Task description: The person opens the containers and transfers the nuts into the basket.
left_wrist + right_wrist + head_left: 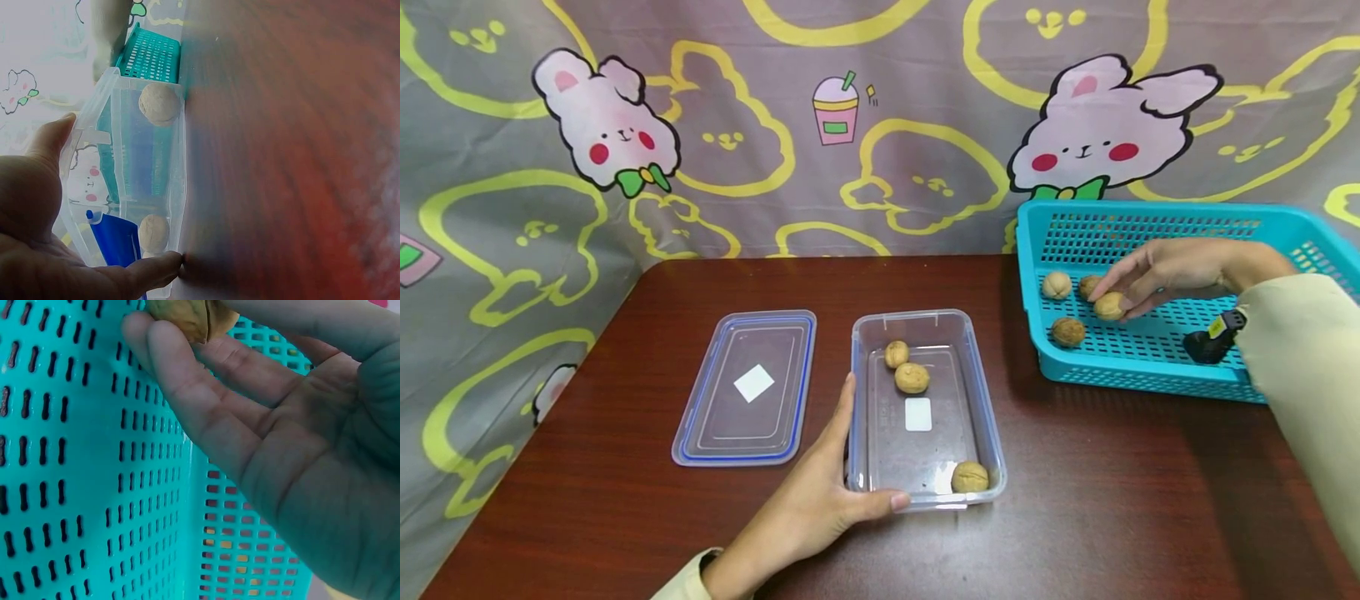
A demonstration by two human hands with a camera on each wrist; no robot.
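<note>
My right hand point(1187, 268) is inside the turquoise basket point(1142, 379) and pinches a light-brown walnut point(1108, 306) between thumb and fingers. The right wrist view shows that walnut point(187, 315) at the fingertips. Other walnuts lie close by: a pale one point(1057, 285), a dark one point(1069, 332) and one partly hidden behind the fingers point(1088, 288). My left hand point(812, 500) grips the near left corner of a clear plastic container point(988, 400), thumb along its front, fingers along its left side. Inside are walnuts at the back point(912, 378) and near right corner point(970, 477).
A clear lid point(707, 417) with a blue seal lies flat on the brown table point(625, 358), left of the container. In the basket, a small black device point(1213, 340) is by my right sleeve. A patterned curtain point(737, 192) hangs behind.
</note>
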